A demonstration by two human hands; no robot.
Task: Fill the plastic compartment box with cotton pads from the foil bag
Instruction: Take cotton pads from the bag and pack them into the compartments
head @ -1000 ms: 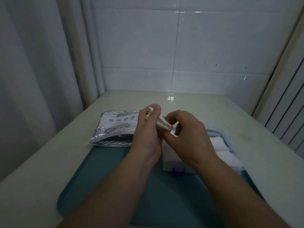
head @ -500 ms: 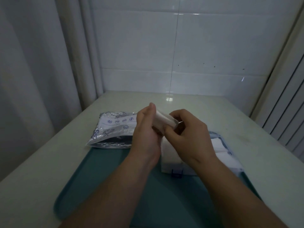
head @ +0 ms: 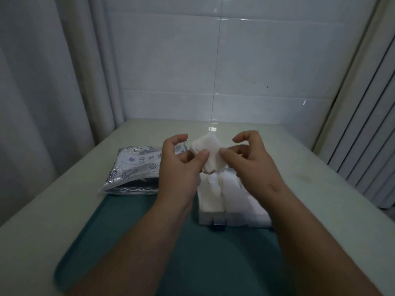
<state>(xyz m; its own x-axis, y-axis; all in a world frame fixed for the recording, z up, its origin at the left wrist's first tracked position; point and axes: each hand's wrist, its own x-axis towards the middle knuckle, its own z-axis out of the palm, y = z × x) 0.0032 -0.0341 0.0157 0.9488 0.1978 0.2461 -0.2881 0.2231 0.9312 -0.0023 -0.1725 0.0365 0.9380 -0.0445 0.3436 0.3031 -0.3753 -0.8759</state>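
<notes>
Because the white square cotton pads (head: 210,150) must fit the clear plastic compartment box (head: 235,218), I reckon, left hand (head: 179,167) and right hand (head: 252,165) pinch them square.

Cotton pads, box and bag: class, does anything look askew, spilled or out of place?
Only slightly: the stack of cotton pads, pinched by the left hand and right hand above the plastic compartment box, is fanned unevenly. Nothing looks spilled.

No readable text is showing
The foil bag (head: 136,167), lying at the left, is carrying small blue round icons and line drawings, but no letters, numbers or brand name are coming through legibly.
</notes>
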